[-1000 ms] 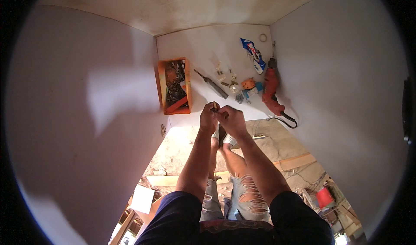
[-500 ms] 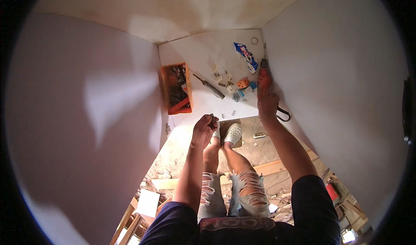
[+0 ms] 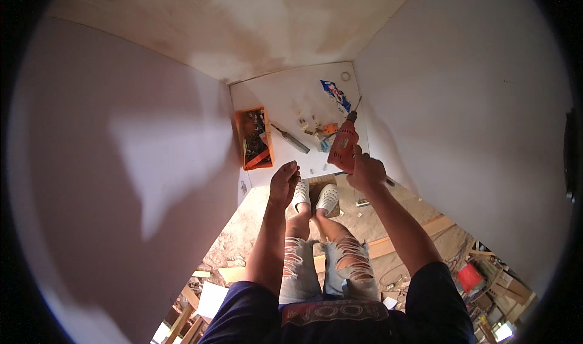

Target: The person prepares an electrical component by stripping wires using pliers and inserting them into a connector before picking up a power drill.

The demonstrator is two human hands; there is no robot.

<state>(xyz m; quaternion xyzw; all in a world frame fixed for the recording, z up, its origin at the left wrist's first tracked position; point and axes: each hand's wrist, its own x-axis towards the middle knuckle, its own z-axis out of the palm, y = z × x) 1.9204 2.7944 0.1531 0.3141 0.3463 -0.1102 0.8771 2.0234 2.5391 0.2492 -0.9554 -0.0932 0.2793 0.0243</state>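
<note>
My right hand is wrapped round the grip of a red power drill, lifted above the white board. The drill's long thin bit points away and slightly right. My left hand is closed near the board's front edge, fingers curled inward; whatever they hold is hidden. Beyond it lies a chisel-like tool with a grey handle. An orange box of mixed small hardware stands at the left. Small pale fittings and an orange piece lie behind the drill, which partly covers a blue item.
Large pale panels rise at the left and right. A blue-and-white packet and a small ring lie at the back right. Wooden planks and scraps litter the floor near my feet, with a red object at the lower right.
The drill has come up off the right side of the board, toward me and left, in my right hand. The small dark piece seen earlier in my left fingers no longer shows.
</note>
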